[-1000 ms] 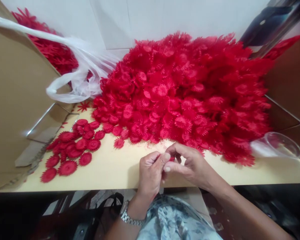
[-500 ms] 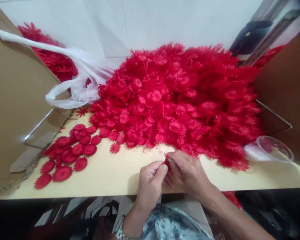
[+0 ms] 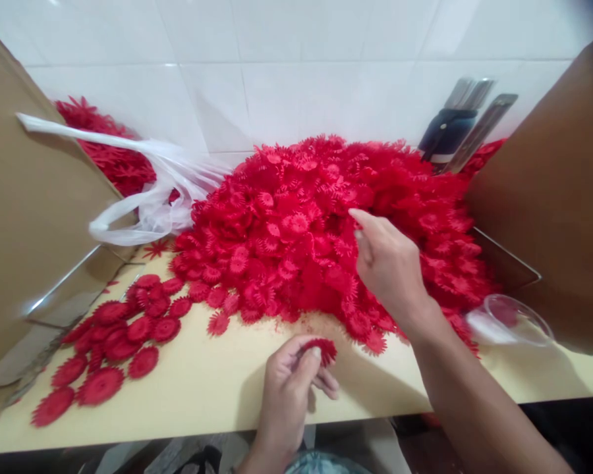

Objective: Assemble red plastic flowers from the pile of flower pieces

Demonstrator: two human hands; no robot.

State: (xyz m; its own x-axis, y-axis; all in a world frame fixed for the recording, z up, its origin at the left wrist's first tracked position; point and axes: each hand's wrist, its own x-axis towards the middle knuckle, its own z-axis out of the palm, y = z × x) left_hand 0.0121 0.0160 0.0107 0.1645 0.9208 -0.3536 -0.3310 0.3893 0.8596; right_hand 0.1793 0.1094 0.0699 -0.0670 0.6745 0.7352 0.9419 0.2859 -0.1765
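Observation:
My left hand (image 3: 289, 382) is closed above the table's front part, with thumb and fingers pinching a small red fringed disc (image 3: 328, 350). My right hand (image 3: 393, 263) is over the large pile of red fringed flower pieces (image 3: 296, 224), touching or just above it. Its index finger stretches forward and the thumb stands apart from it. The other fingers curl under and are partly hidden; no piece shows clearly in that hand. To the left lies a loose group of round red discs (image 3: 101, 385) with notched edges.
Cardboard panels stand at the left (image 3: 34, 164) and right (image 3: 548, 217). A white plastic bag (image 3: 153, 210) hangs by the left panel. A dark bottle (image 3: 447, 131) and a metal strip (image 3: 484, 131) stand behind the pile. A clear plastic cup (image 3: 516, 322) lies at the right.
My right hand has left my left hand and moved forward and up to the pile. The red disc stays in my left hand. The whole view has shifted, showing more wall.

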